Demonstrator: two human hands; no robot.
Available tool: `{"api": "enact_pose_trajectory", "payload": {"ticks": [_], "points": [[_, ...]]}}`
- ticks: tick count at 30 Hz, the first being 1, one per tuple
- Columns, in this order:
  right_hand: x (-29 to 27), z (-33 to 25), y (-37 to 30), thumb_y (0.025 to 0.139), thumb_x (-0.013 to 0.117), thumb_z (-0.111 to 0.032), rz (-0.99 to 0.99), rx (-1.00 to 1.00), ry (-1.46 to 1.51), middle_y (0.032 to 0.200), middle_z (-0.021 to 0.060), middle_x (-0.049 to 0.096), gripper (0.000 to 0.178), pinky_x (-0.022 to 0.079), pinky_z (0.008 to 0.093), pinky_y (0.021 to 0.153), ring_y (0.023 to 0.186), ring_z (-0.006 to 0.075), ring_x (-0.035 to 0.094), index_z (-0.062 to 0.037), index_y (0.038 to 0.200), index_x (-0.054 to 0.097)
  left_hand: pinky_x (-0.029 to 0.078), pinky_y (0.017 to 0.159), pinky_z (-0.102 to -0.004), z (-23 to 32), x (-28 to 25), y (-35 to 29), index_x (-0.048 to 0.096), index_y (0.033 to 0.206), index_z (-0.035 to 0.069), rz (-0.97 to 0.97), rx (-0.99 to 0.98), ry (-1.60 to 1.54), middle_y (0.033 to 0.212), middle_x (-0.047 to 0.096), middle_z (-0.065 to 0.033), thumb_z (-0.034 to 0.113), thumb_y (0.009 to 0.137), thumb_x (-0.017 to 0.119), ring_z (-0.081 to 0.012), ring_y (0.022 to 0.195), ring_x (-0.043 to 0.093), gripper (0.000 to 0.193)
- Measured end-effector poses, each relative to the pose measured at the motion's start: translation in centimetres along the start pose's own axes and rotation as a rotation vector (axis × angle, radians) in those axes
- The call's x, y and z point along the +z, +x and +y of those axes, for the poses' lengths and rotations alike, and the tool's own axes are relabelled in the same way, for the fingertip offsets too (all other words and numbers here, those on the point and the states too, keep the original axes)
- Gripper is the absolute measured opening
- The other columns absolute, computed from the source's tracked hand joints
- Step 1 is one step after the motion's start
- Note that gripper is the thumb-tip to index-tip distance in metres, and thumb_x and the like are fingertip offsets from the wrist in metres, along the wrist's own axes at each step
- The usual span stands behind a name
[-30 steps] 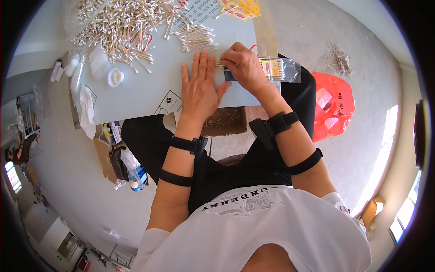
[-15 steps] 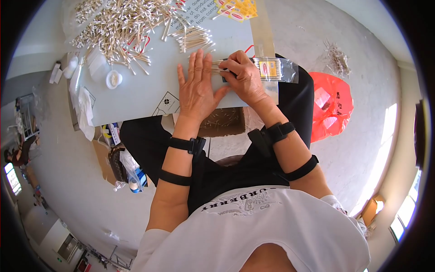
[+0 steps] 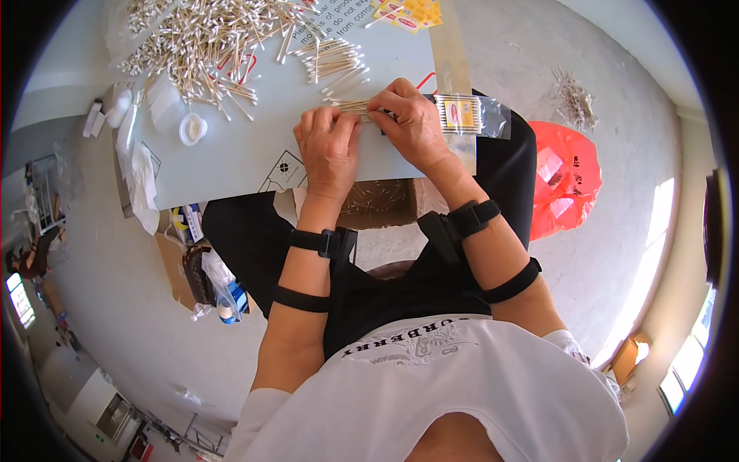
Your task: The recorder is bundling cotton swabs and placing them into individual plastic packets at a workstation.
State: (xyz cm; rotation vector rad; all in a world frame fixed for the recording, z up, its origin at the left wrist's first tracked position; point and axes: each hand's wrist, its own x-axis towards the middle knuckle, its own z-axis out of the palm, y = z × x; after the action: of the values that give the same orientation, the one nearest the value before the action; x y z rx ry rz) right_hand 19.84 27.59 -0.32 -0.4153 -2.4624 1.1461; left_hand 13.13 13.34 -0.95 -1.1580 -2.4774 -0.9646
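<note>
Close together over the board, my two hands work at a few cotton swabs point(image 3: 355, 105). My left hand point(image 3: 331, 146) has its fingers curled, thumb and forefinger pressed together at the near ends of these swabs. My right hand point(image 3: 412, 127) pinches their other ends; its fingertips hide part of them. Just right of it lies a clear plastic bag point(image 3: 496, 119) holding a row of swabs and a yellow card point(image 3: 459, 114). A small dark thing shows partly under my right hand. Beyond my hands is a loose row of swabs point(image 3: 331, 60).
A big heap of cotton swabs point(image 3: 200, 46) covers the far left of the grey board point(image 3: 239, 158). Nearby stands a small white cup point(image 3: 193, 129). Yellow cards point(image 3: 416, 14) lie at the far edge. A red plastic bag point(image 3: 566, 181) is on the floor; an open box point(image 3: 377, 206) sits below the board.
My left hand has gone from lying flat with fingers stretched to curled, its fingertips now against the swabs by my right hand. My right hand has shifted slightly.
</note>
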Motion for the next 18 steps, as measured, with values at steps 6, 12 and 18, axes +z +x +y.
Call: {"api": "enact_pose_trajectory", "payload": {"ticks": [6,12,18], "points": [[0.18,0.51,0.08,0.079,0.069,-0.006,0.013,-0.043,0.031,0.087,0.0085,0.060,0.009,0.050,0.0343,0.066,0.073,0.0266,0.063,-0.0073,0.087,0.069,0.039,0.081,-0.0379,-0.30,0.00,-0.54,0.067,0.084,0.013,0.012,-0.009,-0.024,0.088,0.057,0.0005,0.007,0.068,0.076,-0.0227,0.092,0.053,0.019],[0.21,0.57,0.31,0.078,0.070,-0.007,0.025,0.024,0.043,0.084,0.0087,0.060,0.007,0.050,0.0340,0.065,0.072,0.0258,0.063,-0.0063,0.085,0.069,0.039,0.081,-0.0382,-0.35,-0.26,-0.10,0.069,0.089,0.013,0.030,-0.037,-0.049,0.089,0.056,-0.0005,0.007,0.067,0.077,-0.0229,0.092,0.053,0.024],[0.18,0.25,0.59,0.078,0.070,-0.007,-0.012,0.023,-0.005,0.082,0.0085,0.059,0.008,0.049,0.0331,0.064,0.070,0.0243,0.062,-0.0058,0.085,0.070,0.039,0.080,-0.0377,-0.85,0.02,0.02,0.070,0.085,0.015,0.024,-0.009,-0.021,0.087,0.055,0.0003,0.007,0.066,0.077,-0.0227,0.090,0.053,0.022]]}}
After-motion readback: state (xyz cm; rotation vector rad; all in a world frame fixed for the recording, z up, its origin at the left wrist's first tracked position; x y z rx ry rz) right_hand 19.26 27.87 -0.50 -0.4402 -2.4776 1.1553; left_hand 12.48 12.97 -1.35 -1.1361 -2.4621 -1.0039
